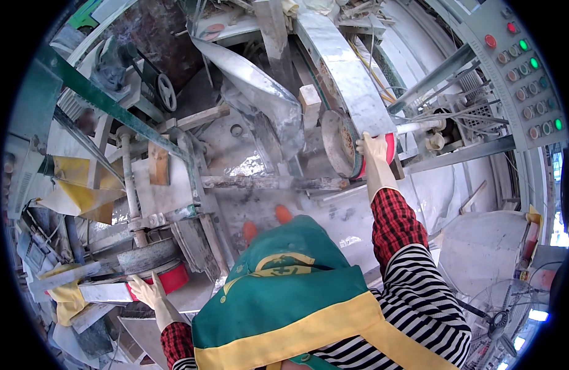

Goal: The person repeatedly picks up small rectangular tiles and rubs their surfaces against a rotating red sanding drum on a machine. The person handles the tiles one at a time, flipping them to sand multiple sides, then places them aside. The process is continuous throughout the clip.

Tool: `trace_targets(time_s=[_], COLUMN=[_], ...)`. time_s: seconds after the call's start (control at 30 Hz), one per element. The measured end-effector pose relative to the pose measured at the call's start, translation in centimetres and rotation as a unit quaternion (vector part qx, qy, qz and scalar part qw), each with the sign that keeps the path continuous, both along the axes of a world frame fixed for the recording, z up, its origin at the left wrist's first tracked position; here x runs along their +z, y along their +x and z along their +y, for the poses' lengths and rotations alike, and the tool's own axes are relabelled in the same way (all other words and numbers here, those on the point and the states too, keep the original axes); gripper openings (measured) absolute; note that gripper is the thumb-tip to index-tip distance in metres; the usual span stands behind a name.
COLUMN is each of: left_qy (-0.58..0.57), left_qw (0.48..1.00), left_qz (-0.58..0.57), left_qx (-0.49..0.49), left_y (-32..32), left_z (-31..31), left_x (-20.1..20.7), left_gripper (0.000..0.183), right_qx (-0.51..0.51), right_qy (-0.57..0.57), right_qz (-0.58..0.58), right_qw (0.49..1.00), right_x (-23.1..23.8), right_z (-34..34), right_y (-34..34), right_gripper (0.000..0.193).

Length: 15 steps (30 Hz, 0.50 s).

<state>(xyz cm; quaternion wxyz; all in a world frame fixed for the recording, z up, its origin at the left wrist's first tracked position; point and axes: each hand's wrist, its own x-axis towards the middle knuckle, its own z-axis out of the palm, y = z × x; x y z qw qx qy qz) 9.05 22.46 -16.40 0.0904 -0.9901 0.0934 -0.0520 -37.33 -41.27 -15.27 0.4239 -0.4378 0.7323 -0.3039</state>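
Both my hands wear pale gloves, and my arms are far apart. At the lower left, my left hand (150, 292) has its fingers and thumb bent over the edge of a red band (175, 277). That band curves around a grey wheel (147, 256), beside a long pale strip. On the far right side, my right hand (375, 150) is curled over another stretch of red band (390, 147) at the rim of a second, dusty wheel (339, 143). A long whitish metal beam (346, 68) runs above that wheel. My palms and some fingertips are hidden.
A control panel (525, 77) with lit green and red buttons hangs at the upper right. A crossbar (272, 183) spans ahead of my orange shoes (283, 214). A fan (499, 319) stands lower right. A green beam (115, 108) and a handwheel (166, 92) are at the upper left.
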Motion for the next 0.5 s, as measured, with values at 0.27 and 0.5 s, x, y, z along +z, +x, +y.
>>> trace_targets(time_s=[0.27,0.5], left_qy=[-0.018,0.006], left_qw=[0.999,0.999], left_qz=[-0.019,-0.016], left_qx=[-0.019,-0.034], left_y=[-1.7,-3.9], left_z=[-2.4,-3.9], left_x=[1.5,3.4], left_gripper=[0.086,0.08], right_qx=[-0.053,0.009], right_qy=[-0.051,-0.184], right_qz=[-0.208,-0.274], right_qw=[0.975,0.944], right_x=[-2.3,-6.0], right_z=[-0.2,7.3], right_y=[-0.7,1.9], right_gripper=[0.042,0.079])
